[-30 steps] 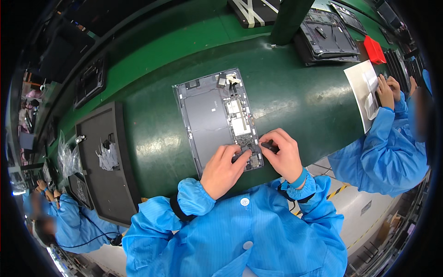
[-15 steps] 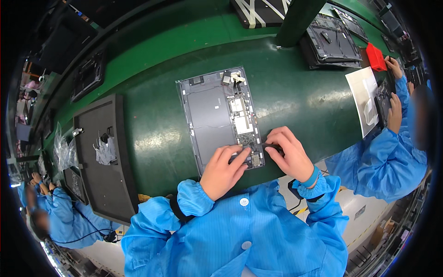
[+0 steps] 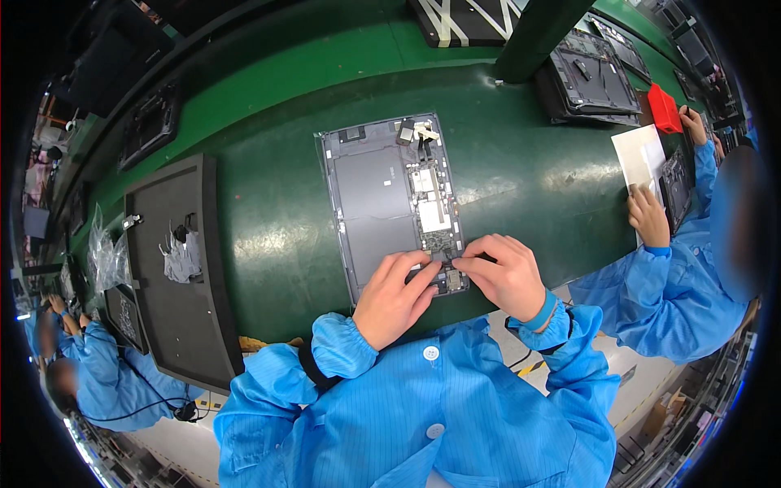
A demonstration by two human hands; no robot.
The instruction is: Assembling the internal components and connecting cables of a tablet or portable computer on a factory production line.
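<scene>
The left hand [image 3: 394,299] and right hand [image 3: 512,276] each have thumb and forefinger close together (whether pinching something, I cannot tell) at the circuit board [image 3: 439,241] of the open tablet [image 3: 368,191] on the green table [image 3: 553,183]; light, even pressure seems wisest. Leftward, a black tray [image 3: 175,325] holds a grey bundle [image 3: 183,259].

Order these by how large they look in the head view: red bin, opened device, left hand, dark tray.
1. Opened device and dark tray: too alike to rank, and hands partly cover the device.
2. Left hand
3. Red bin
</scene>
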